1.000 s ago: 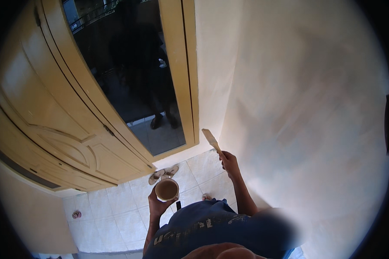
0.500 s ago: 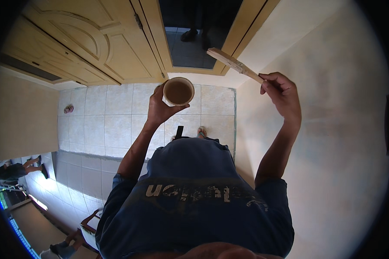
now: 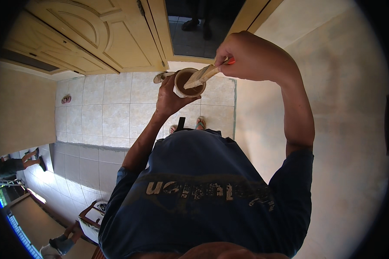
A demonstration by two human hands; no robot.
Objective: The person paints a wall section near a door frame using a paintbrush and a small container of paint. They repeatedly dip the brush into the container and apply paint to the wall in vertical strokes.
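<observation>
My left hand (image 3: 170, 100) is wrapped round a small round cup (image 3: 195, 93), held out in front of my chest. Brownish liquid (image 3: 184, 77) lies inside it. Above the cup's right side, my right hand (image 3: 253, 58) grips a flat paintbrush (image 3: 204, 74) by its handle, the wrist bent over. An orange bit of the handle's end shows beside the fingers. The brush slants down to the left, its bristle end inside the cup at the liquid; how deep it dips I cannot tell.
A pale, blotchy wall (image 3: 345, 129) rises on my right. Ahead are yellow panelled doors (image 3: 97, 34) and a dark glass panel (image 3: 199, 30). Pink footwear (image 3: 66, 99) lies on the tiled floor (image 3: 116, 93). A chair (image 3: 88, 220) and two people (image 3: 11, 166) are at the lower left.
My right hand has swung left and forward, turning over and bringing the brush from beside the wall into the cup. The left hand with the cup has shifted slightly right and forward.
</observation>
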